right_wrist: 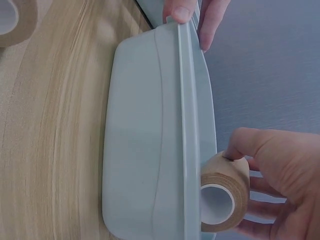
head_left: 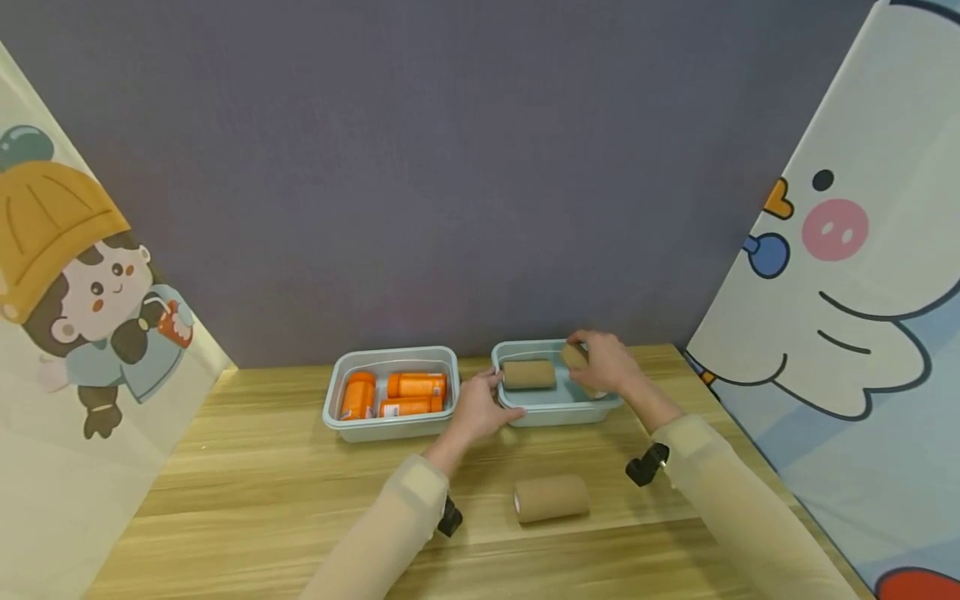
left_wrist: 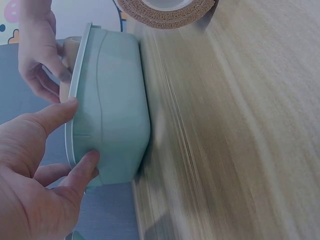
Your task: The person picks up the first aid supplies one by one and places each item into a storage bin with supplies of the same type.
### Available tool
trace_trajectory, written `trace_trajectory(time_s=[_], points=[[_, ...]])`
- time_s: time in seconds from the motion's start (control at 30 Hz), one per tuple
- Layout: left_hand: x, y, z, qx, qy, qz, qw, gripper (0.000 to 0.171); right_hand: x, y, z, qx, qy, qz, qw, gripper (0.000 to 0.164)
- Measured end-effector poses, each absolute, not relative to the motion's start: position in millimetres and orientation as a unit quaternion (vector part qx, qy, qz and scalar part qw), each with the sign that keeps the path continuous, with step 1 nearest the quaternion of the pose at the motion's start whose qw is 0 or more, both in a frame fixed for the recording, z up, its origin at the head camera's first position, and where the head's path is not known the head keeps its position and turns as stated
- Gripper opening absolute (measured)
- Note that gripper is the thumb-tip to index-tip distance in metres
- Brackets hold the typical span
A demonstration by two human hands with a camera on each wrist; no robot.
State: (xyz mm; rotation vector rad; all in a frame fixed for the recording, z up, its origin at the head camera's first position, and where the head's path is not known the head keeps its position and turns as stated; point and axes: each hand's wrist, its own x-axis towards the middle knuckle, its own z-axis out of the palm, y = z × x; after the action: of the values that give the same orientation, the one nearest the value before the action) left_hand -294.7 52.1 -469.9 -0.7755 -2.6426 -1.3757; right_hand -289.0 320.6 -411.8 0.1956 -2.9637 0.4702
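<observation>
My left hand (head_left: 478, 408) grips the near left corner of a pale green plastic bin (head_left: 562, 416), thumb on the front and fingers at the left side. In the left wrist view, its fingertips press the bin's rim and outer wall. My right hand (head_left: 609, 362) holds a tan bandage roll (right_wrist: 227, 192) at the bin's right end. That roll is tilted, its white core facing the right wrist camera, and the front wall overlaps part of it there. Another tan roll (head_left: 528, 375) lies inside the bin on the left.
A third tan roll (head_left: 551, 498) lies on the wooden table (head_left: 247, 483) in front of the bin. To the left stands a second bin (head_left: 397, 429) with several orange bottles (head_left: 416, 385). A grey wall (head_left: 465, 183) rises behind, with printed panels at both sides.
</observation>
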Motion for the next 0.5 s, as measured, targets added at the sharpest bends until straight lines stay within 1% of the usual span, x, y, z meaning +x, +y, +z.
trace_trajectory(time_s=[0.5], points=[[-294,52,-470,-0.249,-0.861,-0.443,0.034,0.083,-293,326,-425,0.050,-0.987,0.142,0.050,0.061]])
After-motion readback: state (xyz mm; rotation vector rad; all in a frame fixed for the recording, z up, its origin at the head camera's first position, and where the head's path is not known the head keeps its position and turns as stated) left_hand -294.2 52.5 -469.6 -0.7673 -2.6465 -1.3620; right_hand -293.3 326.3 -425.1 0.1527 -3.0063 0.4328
